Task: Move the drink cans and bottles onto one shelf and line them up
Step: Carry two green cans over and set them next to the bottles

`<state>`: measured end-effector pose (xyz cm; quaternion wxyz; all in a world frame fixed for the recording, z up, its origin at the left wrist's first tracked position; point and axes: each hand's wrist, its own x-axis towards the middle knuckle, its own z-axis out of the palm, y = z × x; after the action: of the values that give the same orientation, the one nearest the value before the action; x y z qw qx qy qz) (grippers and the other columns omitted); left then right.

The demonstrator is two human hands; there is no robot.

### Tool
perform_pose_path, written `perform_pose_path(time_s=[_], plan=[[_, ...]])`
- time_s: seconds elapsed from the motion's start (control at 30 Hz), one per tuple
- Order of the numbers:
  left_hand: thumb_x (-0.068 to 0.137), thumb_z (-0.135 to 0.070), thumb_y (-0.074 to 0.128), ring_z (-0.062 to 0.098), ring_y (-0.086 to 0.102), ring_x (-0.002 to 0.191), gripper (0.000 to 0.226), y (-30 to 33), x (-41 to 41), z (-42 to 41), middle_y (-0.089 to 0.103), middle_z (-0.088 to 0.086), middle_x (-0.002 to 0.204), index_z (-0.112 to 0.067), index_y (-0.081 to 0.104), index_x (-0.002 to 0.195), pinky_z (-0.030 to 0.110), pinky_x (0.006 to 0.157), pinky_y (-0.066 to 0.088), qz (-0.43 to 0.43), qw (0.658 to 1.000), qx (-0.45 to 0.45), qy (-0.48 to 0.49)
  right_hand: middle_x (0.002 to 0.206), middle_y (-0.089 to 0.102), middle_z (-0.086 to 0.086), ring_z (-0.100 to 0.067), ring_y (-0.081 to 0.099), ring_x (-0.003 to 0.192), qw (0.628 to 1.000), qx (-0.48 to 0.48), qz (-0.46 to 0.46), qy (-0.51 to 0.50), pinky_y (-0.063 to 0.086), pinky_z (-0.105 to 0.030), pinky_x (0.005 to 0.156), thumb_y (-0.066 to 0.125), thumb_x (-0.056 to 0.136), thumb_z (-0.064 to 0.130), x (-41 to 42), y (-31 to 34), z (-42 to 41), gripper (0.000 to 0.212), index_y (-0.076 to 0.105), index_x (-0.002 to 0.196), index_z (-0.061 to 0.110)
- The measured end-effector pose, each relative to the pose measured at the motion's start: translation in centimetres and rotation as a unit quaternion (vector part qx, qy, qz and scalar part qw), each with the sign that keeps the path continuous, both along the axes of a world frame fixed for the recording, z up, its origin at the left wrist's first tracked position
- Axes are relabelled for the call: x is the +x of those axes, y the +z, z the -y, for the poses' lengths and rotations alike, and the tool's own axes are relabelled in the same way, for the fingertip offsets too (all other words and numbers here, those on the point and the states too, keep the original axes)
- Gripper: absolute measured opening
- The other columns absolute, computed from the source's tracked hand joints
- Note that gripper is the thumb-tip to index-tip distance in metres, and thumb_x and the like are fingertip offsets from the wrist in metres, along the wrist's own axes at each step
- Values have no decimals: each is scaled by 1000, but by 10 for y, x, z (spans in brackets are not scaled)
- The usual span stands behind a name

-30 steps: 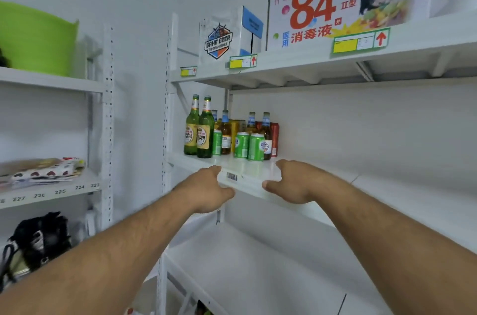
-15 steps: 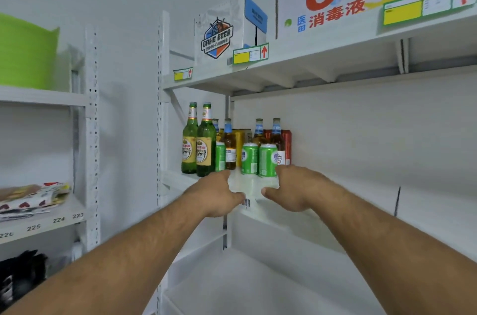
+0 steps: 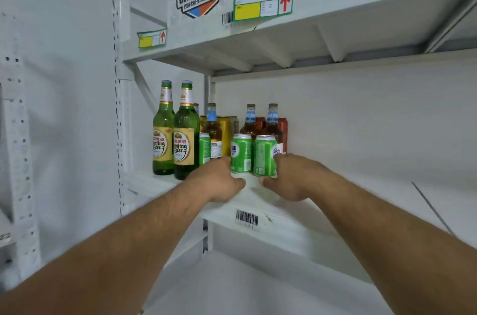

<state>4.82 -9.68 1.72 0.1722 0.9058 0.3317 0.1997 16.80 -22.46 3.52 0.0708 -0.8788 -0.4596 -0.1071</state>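
While both hands reach onto the shelf (image 3: pixel 284 214), left hand (image 3: pixel 219 180) curls beside one green can (image 3: pixel 241 153), right hand (image 3: pixel 291 178) grips another (image 3: pixel 264 156), fingers hidden; rear bottles (image 3: pixel 213 131) partly blocked.

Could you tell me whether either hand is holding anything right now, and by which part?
The right hand has its grip low on the side of the right green can. The left hand reaches the neighbouring can; its hold cannot be told.

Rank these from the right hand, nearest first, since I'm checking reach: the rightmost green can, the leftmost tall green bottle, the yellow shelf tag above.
From the right hand:
1. Rightmost green can, touching its fingers.
2. Leftmost tall green bottle, far left on the same shelf.
3. Yellow shelf tag, on the shelf above.
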Motion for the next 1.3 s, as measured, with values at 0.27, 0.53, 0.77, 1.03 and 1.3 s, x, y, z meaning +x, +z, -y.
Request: perform_pose_path(time_s=[0.27, 0.53, 0.77, 1.03, 1.3], plan=[[92, -45, 68, 22, 62, 114, 67, 0, 43, -62, 61, 1, 139, -22, 43, 150, 33, 96, 50, 50, 997, -40, -51, 125, 62, -5, -24, 59, 108, 995, 38, -23, -90, 49, -35, 87, 53, 96, 52, 12, 4, -34, 51, 51, 134, 18], [87, -29, 80, 24, 61, 116, 75, 3, 81, -109, 62, 2, 134, -19, 40, 149, 28, 90, 45, 143, 974, -144, -102, 118, 58, -7, -22, 54, 101, 981, 129, -69, -126, 40, -29, 78, 58, 97, 46, 21, 9, -77, 44, 51, 127, 14], [71, -19, 93, 23, 69, 101, 69, -6, 111, -139, 71, 4, 114, -15, 55, 128, 37, 90, 56, 174, 948, -232, -132, 75, 46, 10, -3, 45, 65, 929, 286, -197, -125, 33, -19, 51, 67, 94, 37, 43, 13, -104, 38, 38, 72, 28], [61, -21, 98, 26, 70, 99, 73, -9, 128, -149, 72, 6, 110, -15, 60, 124, 47, 93, 59, 180, 937, -271, -128, 76, 61, 8, -7, 57, 67, 886, 367, -257, -118, 44, -22, 58, 79, 82, 39, 65, 2, -125, 23, 68, 93, 22], [62, -16, 97, 25, 69, 99, 72, -12, 122, -147, 71, 6, 109, -14, 56, 121, 43, 89, 59, 205, 926, -278, -155, 83, 66, 2, -8, 61, 70, 856, 432, -237, -157, 44, -23, 54, 82, 77, 44, 65, 2, -123, 33, 63, 85, 19]])
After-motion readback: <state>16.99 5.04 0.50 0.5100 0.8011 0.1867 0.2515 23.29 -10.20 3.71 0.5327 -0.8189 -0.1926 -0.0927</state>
